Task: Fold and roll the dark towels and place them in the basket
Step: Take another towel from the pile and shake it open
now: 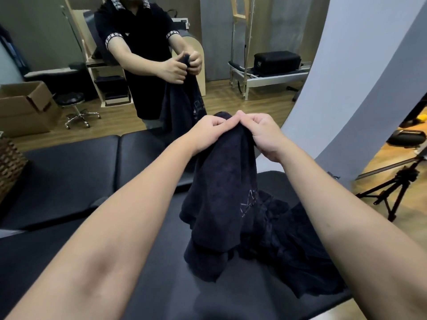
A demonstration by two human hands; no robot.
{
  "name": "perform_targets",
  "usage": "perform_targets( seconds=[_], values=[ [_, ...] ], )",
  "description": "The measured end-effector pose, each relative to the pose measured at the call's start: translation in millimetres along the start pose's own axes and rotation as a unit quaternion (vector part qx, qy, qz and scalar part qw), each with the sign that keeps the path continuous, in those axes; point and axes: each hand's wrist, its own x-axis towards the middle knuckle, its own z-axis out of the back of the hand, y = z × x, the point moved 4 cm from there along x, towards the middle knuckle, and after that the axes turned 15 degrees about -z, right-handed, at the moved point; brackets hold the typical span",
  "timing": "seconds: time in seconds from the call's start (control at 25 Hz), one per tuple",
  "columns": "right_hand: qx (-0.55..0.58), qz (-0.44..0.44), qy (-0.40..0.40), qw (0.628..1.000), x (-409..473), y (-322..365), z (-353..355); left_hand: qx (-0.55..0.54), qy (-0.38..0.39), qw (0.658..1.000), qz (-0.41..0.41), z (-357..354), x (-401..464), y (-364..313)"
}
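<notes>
While both my hands pinch top edge of dark towel, it hangs straight down from them, long axis vertical, lower end bunched on surface. My left hand and right hand sit side by side, thumbs nearly touching, fingers curled on cloth. Basket lies far left of towel, nearer left hand. Beyond towel, mirror reflects person. Tripod right of towel; wooden floor seen in mirror.
</notes>
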Motion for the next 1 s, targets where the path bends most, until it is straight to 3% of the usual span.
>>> perform_targets(
  seconds=[0.12, 0.28, 0.44, 0.6, 0.76, 0.88, 0.92, 1.0],
  values=[
    [-0.067, -0.001, -0.034, 0.997, -1, -5, 6, 0.059, 0.043, 0.997, 0.005, 22, -6, -4],
    [-0.041, -0.016, -0.056, 0.997, 2, -9, 5, -0.049, -0.042, 0.998, -0.005, 23, -19, -8],
    [-0.135, 0.058, -0.064, 0.987, 6, 4, -8, -0.050, -0.021, 0.998, 0.010, -7, -35, 6],
    [-0.242, 0.103, -0.098, 0.960, 6, 0, -4, 0.043, 0.046, 0.996, 0.055, 15, -44, 9],
    [-0.384, 0.157, -0.148, 0.898, -6, -2, -4, 0.115, 0.026, 0.993, 0.005, 36, -43, 0],
    [-0.516, 0.106, -0.188, 0.829, -10, -4, 0, 0.253, 0.055, 0.966, 0.004, 51, -41, -16],
    [-0.534, 0.085, -0.196, 0.818, -9, -7, 2, 0.305, 0.064, 0.950, 0.012, 58, -41, -20],
    [-0.516, 0.058, -0.193, 0.833, -6, -15, 3, 0.377, 0.063, 0.924, 0.016, 71, -43, -22]
  ],
)
